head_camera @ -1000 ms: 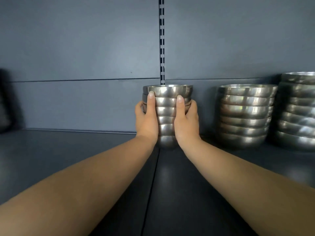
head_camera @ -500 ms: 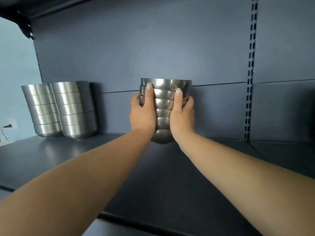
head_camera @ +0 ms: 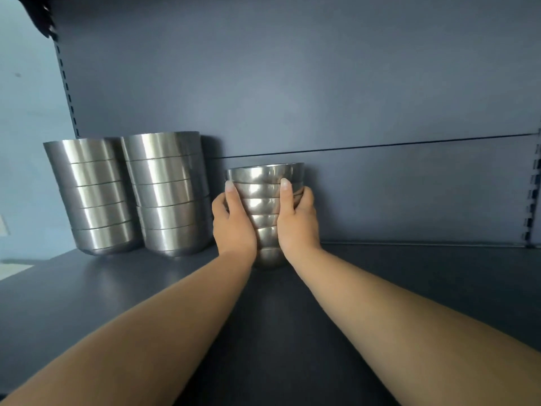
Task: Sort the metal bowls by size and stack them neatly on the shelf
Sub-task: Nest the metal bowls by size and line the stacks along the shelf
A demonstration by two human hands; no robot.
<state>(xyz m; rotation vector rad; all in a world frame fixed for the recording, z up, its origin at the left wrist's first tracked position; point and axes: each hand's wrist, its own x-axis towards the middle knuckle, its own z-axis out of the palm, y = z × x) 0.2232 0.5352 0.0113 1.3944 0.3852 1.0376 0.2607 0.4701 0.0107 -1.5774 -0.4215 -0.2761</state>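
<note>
- A nested stack of small metal bowls (head_camera: 265,200) stands upright, each bowl seated inside the one below.
- The left hand (head_camera: 232,227) and right hand (head_camera: 298,224) form the grip, clasped around the stack from either side, thumbs up its front.
- Its base is at the dark shelf (head_camera: 87,288); contact is unclear.
- Left of the grip stand two taller stacks of larger bowls (head_camera: 167,194), the nearer just beside the left hand.

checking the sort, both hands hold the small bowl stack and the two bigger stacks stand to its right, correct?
Not quite. The head view shows the left hand and right hand on the small stack, but the two bigger stacks stand to its left, not right.
</note>
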